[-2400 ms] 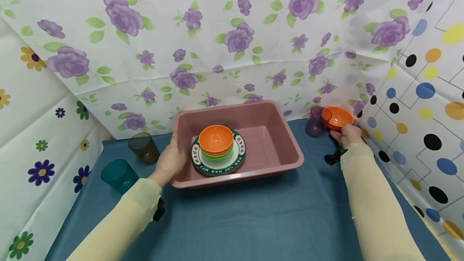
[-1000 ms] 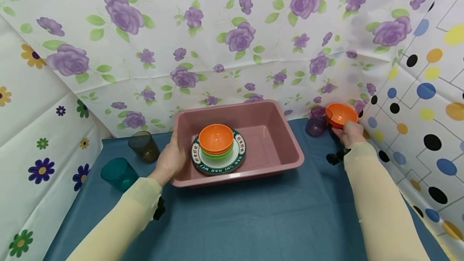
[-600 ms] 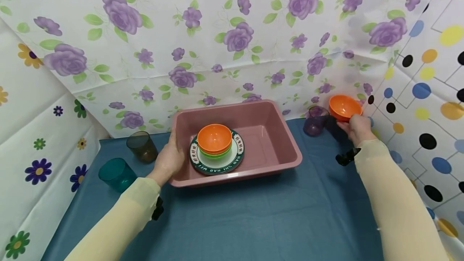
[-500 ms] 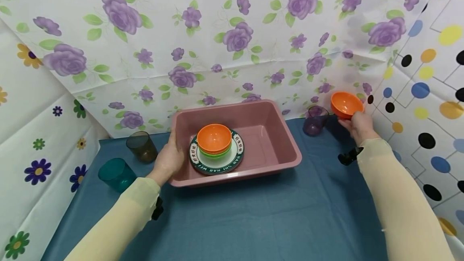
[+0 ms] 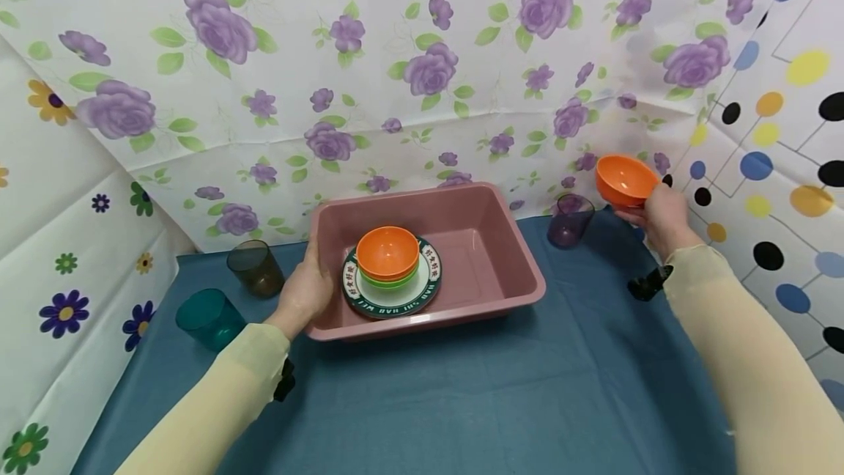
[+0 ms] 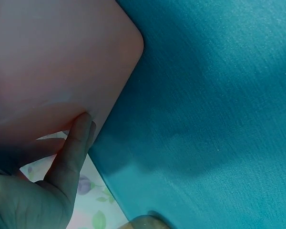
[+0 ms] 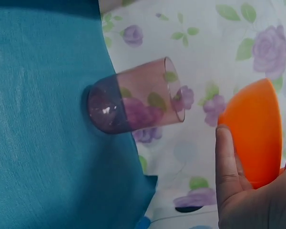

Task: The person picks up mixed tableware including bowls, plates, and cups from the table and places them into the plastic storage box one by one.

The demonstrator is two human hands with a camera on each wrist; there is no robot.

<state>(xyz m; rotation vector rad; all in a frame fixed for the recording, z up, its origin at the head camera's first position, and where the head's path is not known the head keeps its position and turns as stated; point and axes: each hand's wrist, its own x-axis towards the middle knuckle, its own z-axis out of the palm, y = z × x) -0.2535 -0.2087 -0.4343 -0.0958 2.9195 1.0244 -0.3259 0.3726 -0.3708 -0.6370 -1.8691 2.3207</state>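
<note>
My right hand grips an orange bowl by its right side, raised above the table at the back right corner. In the right wrist view this bowl shows side-on, with fingers under its base. A pink plastic basin stands in the middle, and my left hand holds its left wall. The left wrist view shows the fingers against the outside of the basin. Inside the basin, another orange bowl is stacked on a green bowl, over a green-rimmed plate.
A purple clear cup stands left of the raised bowl, near the back wall. Left of the basin are a brown clear cup and a teal cup. Blue cloth covers the table; patterned sheets rise behind and at both sides.
My right hand has lifted the orange bowl up from beside the purple cup, first shifting right, then slightly back left. My left hand stays on the basin.
</note>
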